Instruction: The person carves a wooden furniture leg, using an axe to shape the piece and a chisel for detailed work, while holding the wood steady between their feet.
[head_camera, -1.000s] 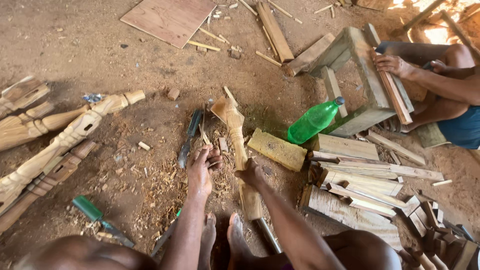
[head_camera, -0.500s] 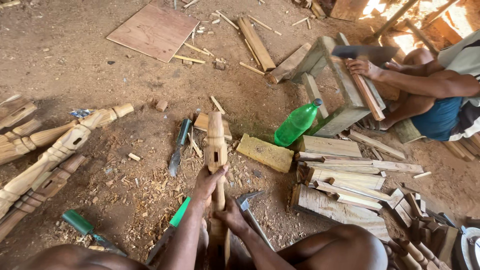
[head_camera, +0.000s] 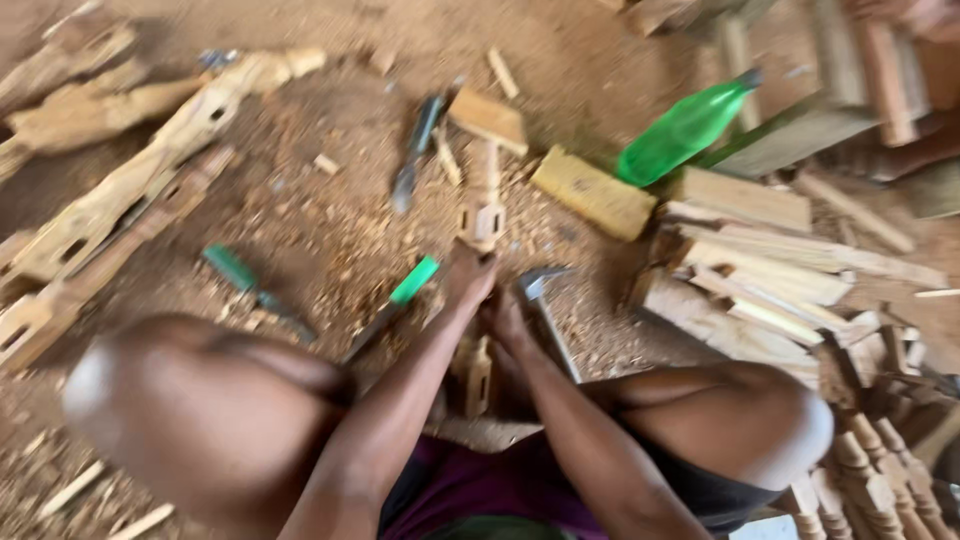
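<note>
Although the picture is blurred by motion, both hands can be seen meeting on a carved wooden post (head_camera: 482, 205) that runs from between the person's knees out across the dirt floor (head_camera: 330, 220). The left hand (head_camera: 468, 280) is closed around the post near its middle, and the right hand (head_camera: 507, 322) grips it just beside and below the left. A metal hammer (head_camera: 545, 310) lies touching or just beside the right hand; which of the two cannot be told. A green-handled chisel (head_camera: 395, 305) lies just left of the left wrist, a second green-handled tool (head_camera: 250, 283) farther left. Beyond the post's far end lie a dark-handled chisel (head_camera: 412, 150) and a yellowish wood block (head_camera: 592, 192), with a green plastic bottle (head_camera: 685, 128) just beyond the block. Carved posts (head_camera: 130, 200) lie at left, stacked slats (head_camera: 770, 260) at right.
</note>
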